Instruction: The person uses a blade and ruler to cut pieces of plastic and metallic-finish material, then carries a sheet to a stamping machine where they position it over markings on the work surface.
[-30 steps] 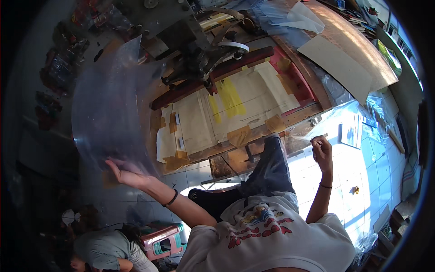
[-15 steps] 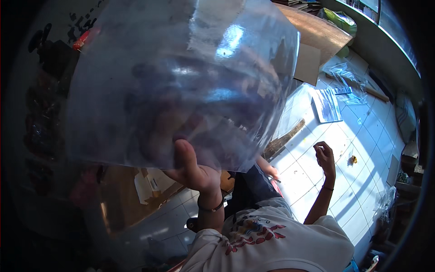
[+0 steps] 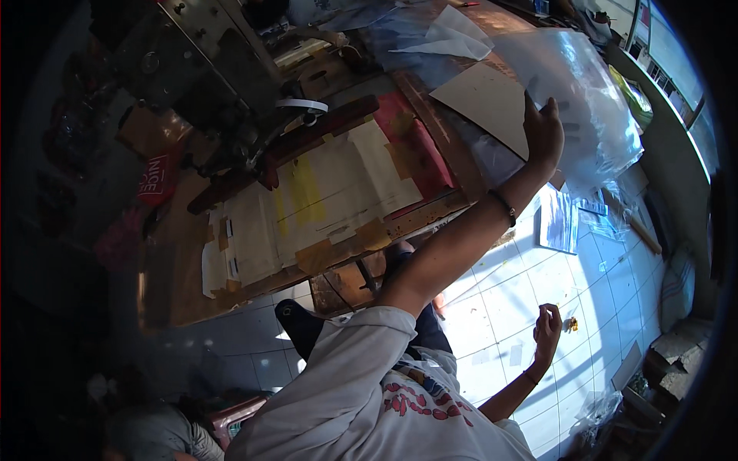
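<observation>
The clear plastic sheet [image 3: 596,96] is at the far right, curved and glossy, over the right part of the brown tabletop [image 3: 503,17]. The left hand [image 3: 544,131] is clamped on its left edge, fingers visible through the film. The hands are well apart. The right hand [image 3: 546,332] is raised at the near right above the white tiled floor [image 3: 473,326], fingers curled; whether it holds anything cannot be determined. A flat beige board [image 3: 484,107] lies just left of the sheet. Farther left, beige paper [image 3: 357,173] bearing yellow strips [image 3: 302,196] and brown tape [image 3: 314,257] covers a worktable, beneath a dark metal machine [image 3: 184,58].
</observation>
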A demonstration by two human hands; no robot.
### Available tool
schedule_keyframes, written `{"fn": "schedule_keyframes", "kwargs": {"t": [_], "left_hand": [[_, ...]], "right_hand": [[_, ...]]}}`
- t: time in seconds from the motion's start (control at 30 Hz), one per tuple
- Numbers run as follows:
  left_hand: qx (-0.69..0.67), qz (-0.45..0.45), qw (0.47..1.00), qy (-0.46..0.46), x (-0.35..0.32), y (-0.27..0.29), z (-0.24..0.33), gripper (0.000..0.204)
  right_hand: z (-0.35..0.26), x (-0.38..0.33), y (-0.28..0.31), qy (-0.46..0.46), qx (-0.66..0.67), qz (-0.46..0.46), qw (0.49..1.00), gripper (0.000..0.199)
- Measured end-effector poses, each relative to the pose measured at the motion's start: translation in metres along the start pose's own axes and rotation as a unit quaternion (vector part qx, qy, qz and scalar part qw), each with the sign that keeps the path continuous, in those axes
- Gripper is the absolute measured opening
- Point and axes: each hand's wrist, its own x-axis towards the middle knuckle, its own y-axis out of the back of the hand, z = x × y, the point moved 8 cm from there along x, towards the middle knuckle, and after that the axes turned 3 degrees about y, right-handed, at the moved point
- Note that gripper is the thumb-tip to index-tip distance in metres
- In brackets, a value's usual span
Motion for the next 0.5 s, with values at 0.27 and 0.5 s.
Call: {"fn": "schedule_keyframes", "kwargs": {"t": [0.27,0.5], "left_hand": [[-0.241,-0.066,0.900,0.357,0.007,0.014,-0.097,0.058],[-0.090,-0.474,0.871,0.096,-0.139,0.166,-0.003,0.114]], "right_hand": [[-0.077,-0.005,-0.008,0.076,-0.207,-0.054,0.974,0.022],[-0.233,0.004,-0.068,0.154,-0.346,-0.143,0.914,0.032]]}}
